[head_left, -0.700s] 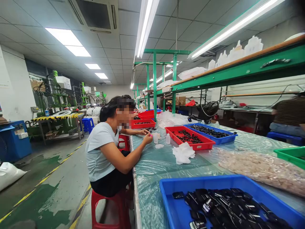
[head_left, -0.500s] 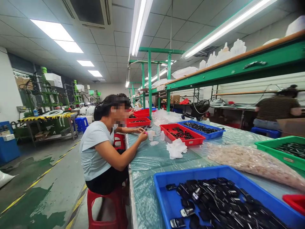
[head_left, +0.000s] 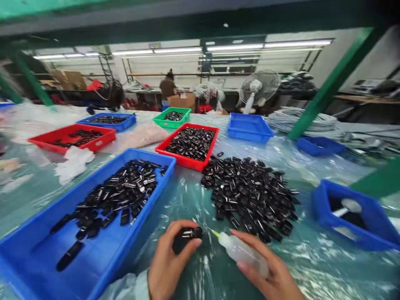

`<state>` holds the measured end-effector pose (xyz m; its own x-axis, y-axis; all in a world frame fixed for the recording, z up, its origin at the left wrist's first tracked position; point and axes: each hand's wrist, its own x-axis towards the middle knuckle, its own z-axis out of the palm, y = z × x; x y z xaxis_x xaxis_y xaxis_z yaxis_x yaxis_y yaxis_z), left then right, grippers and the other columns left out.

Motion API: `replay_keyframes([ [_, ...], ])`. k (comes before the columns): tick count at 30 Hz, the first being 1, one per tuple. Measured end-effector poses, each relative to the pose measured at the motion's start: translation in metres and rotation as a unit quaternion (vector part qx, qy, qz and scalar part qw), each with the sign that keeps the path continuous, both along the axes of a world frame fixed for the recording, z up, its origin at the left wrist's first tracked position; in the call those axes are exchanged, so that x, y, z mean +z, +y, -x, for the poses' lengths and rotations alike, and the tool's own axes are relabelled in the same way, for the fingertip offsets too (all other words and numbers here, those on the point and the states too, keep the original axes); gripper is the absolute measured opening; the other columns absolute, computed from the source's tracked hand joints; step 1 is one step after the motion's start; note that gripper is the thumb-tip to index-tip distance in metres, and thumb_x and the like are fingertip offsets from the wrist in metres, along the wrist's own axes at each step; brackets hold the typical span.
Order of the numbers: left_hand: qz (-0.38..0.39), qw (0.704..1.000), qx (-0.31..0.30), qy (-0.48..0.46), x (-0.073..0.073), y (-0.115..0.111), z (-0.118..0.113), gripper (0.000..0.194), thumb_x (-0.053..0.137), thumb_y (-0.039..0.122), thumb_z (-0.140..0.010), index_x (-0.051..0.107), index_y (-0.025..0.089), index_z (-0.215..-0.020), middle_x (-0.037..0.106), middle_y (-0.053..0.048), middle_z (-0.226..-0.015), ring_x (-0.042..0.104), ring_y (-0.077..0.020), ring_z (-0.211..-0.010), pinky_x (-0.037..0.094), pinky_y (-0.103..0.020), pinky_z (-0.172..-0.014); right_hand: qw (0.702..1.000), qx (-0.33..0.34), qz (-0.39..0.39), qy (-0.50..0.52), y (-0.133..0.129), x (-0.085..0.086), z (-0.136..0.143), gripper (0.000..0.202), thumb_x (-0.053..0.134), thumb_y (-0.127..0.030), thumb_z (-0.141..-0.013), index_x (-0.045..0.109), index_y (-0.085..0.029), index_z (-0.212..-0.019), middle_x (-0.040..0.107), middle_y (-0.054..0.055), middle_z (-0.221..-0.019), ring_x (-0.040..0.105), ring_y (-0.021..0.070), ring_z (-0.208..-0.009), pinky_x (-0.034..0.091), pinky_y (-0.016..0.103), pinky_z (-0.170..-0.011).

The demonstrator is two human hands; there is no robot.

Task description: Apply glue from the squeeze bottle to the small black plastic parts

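Observation:
My left hand (head_left: pixel 170 260) pinches a small black plastic part (head_left: pixel 191 234) between thumb and fingers, above the film-covered table. My right hand (head_left: pixel 265 266) is closed around a translucent squeeze bottle (head_left: pixel 242 252) with a yellow-green needle tip (head_left: pixel 215 233). The tip points left at the black part, a short gap away from it. Beyond my hands lies a heap of similar black parts (head_left: pixel 253 193) on the table. To the left, a large blue tray (head_left: pixel 103 275) holds more of them, with one lying apart near its front.
Behind the heap stand a red tray (head_left: pixel 161 146) of black parts, a green tray (head_left: pixel 158 121) and a blue tray (head_left: pixel 250 129). A blue bin (head_left: pixel 323 200) with a scoop (head_left: pixel 350 205) is at right. A green post (head_left: pixel 331 83) rises there. A person (head_left: pixel 168 88) sits far back.
The view has swung right and down, from the co-worker seated at the left to the table in front of me. My two hands, the black part and the bottle have come into view.

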<state>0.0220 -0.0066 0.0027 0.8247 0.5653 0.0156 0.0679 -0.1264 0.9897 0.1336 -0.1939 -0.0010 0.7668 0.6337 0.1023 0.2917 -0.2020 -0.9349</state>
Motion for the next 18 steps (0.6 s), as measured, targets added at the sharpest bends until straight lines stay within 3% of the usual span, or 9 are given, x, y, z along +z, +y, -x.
replay_keyframes([
  [3,-0.028,1.0,0.01,0.004,0.007,0.002,0.005,0.022,0.065,0.038,-0.08,0.066,0.024,-0.097,0.063,-0.002,-0.095,0.055,-0.0202,-0.094,0.041,-0.028,-0.081,0.995,0.014,-0.026,0.1,0.005,0.0,0.001,0.029,0.063,-0.038,-0.078,0.059,-0.031,-0.106,0.066,-0.002,-0.091,0.062,0.0154,-0.076,0.049,0.02,-0.061],
  [6,-0.056,0.998,0.017,-0.007,0.01,0.001,0.007,0.02,0.065,0.036,-0.082,0.066,0.024,-0.097,0.063,-0.001,-0.094,0.056,-0.0189,-0.092,0.041,-0.026,-0.081,0.994,0.016,-0.017,0.104,0.008,0.002,-0.001,0.024,0.064,-0.037,-0.077,0.06,-0.03,-0.1,0.064,-0.003,-0.084,0.057,0.0134,-0.065,0.045,0.019,-0.055],
  [12,-0.088,0.996,-0.011,-0.017,0.012,0.001,0.007,0.015,0.066,0.03,-0.085,0.066,0.025,-0.098,0.061,-0.001,-0.095,0.054,-0.0185,-0.093,0.039,-0.027,-0.083,0.997,0.061,0.023,0.043,0.002,0.005,-0.009,0.021,0.063,-0.035,-0.08,0.061,-0.029,-0.101,0.066,0.0,-0.091,0.062,0.0161,-0.069,0.051,0.021,-0.055],
  [18,-0.077,0.997,-0.013,-0.007,0.012,0.001,0.008,0.015,0.065,0.031,-0.085,0.065,0.026,-0.099,0.059,-0.002,-0.096,0.052,-0.0189,-0.095,0.039,-0.028,-0.083,0.998,0.025,0.018,0.047,0.004,0.007,-0.006,0.02,0.063,-0.034,-0.079,0.063,-0.032,-0.098,0.067,-0.003,-0.092,0.064,0.0161,-0.073,0.051,0.02,-0.055],
])
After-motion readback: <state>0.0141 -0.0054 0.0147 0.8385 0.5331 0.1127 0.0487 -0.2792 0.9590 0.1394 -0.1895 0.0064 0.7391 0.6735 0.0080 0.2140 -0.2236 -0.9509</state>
